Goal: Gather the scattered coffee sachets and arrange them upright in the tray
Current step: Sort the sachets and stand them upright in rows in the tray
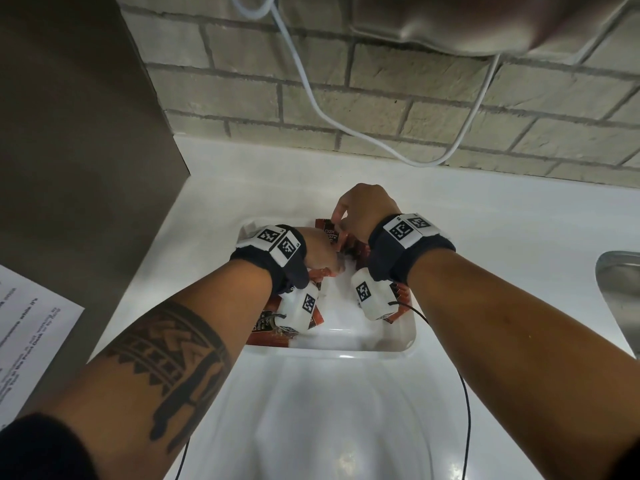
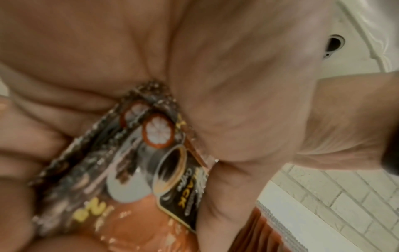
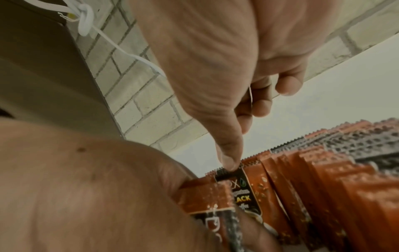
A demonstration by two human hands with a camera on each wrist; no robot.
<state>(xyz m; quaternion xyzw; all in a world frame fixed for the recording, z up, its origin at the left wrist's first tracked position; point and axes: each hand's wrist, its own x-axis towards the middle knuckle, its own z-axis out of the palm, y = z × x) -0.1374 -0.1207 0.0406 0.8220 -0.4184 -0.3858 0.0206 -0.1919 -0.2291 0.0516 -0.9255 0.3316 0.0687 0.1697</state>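
A white tray (image 1: 346, 351) sits on the white counter with both hands inside it. My left hand (image 1: 320, 251) grips a bundle of orange-and-black coffee sachets (image 2: 151, 153), its fingers (image 2: 26, 136) curled round them. My right hand (image 1: 360, 209) pinches the serrated top edge of one sachet (image 3: 244, 191) between thumb (image 3: 228, 162) and fingers. That sachet stands at the left end of a row of upright sachets (image 3: 323, 187) along the tray's far right side. More sachets (image 1: 266, 336) lie flat in the tray's near left corner, partly hidden by my left wrist.
A brick wall with a hanging white cable (image 1: 311, 98) rises behind the counter. A brown panel (image 1: 69, 133) stands at the left with a printed sheet (image 1: 31, 341) below it. A steel sink (image 1: 620, 292) is at the right edge. A metal object (image 1: 450, 26) hangs overhead.
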